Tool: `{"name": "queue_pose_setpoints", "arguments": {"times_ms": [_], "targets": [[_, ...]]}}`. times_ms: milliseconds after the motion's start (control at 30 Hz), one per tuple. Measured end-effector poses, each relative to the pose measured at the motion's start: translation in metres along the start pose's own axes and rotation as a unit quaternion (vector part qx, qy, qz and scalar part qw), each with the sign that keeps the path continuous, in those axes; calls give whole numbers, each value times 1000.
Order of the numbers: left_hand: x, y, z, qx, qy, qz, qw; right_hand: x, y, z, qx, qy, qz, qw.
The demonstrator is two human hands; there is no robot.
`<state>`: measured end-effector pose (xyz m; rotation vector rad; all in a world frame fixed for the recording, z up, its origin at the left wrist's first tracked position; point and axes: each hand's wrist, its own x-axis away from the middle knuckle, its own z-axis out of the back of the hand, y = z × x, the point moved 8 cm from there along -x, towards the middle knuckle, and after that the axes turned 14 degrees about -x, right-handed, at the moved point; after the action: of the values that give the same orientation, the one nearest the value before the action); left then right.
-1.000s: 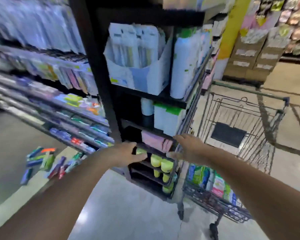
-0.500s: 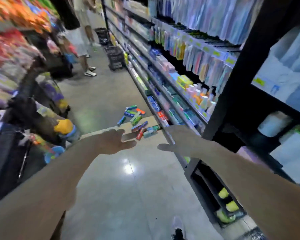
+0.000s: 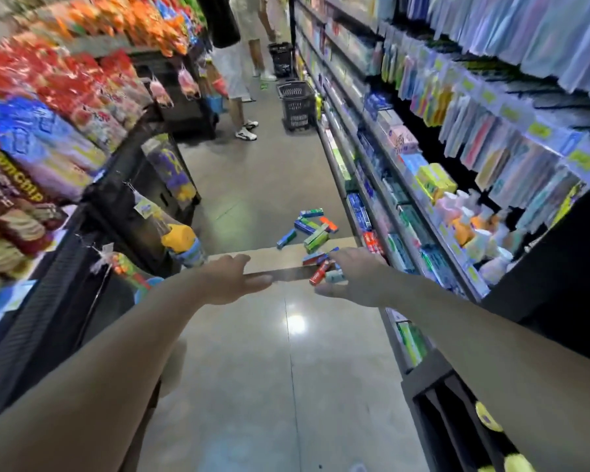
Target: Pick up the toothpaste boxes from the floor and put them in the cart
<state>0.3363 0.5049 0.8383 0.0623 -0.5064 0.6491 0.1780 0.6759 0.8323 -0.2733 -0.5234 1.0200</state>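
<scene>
Coloured cardboard toothpaste boxes (image 3: 312, 231), blue, green, red and orange, are seen strewn in a loose heap on the polished grey floor (image 3: 263, 185), lying flat at mixed angles, some touching or overlapping. The heap is taken as the landmark. Just beside it, to its right, stands the long shelf unit (image 3: 382, 212) stocked with similar boxes, so the heap is judged to have fallen from its lower tiers.

Nearer the camera than the heap, two bare arms are held out forward. The left hand (image 3: 234, 279) is seen empty, palm down, its fingers straight and relaxed. The right hand (image 3: 353, 277) is likewise seen empty with its fingers loosely spread; it overlaps the nearest boxes in the view, but contact is not judged likely, since the floor lies well below. Both hands are read as readied for reaching down, with no box yet gripped. A pale floor strip (image 3: 280, 255) runs under the near edge of the heap.

Left of the heap, racks of snack bags (image 3: 65, 83) are seen. Well beyond the heap, a dark shopping basket (image 3: 297, 105) stands on the floor, and a person's legs (image 3: 242, 110) are visible near it. No cart is in view, so every box is judged still to be collected.
</scene>
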Motion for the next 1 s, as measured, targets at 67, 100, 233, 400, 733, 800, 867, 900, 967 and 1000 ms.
{"name": "queue_pose_setpoints", "arguments": {"times_ms": [67,100,233,400,733,800,867,900,967,1000], "targets": [[-13,3,-1,4,-14,5,1000,-16,10,2,-2,1,11,1000],[-19,3,-1,7,-19,7,1000,-26,16,2,-8,-10,-3,1000],[-47,-1,7,29,-22,7,999,-62,20,1,-8,-38,9,999],[-95,-28,10,45,-34,12,998,-129,9,-1,15,-62,6,998],[-225,-145,56,34,-40,-29,998,-299,-30,20,14,-63,-32,997],[-253,-168,69,39,-35,-41,998,-329,-39,26,14,-64,-47,997],[-281,-191,81,41,-27,-49,998,-360,-45,30,18,-61,-55,996],[-294,-201,85,40,-30,-49,998,-375,-48,32,20,-61,-59,996],[-316,-217,89,39,-42,-49,997,-401,-53,35,28,-66,-65,995],[-328,-223,91,41,-45,-50,997,-414,-55,37,33,-67,-65,995]]}}
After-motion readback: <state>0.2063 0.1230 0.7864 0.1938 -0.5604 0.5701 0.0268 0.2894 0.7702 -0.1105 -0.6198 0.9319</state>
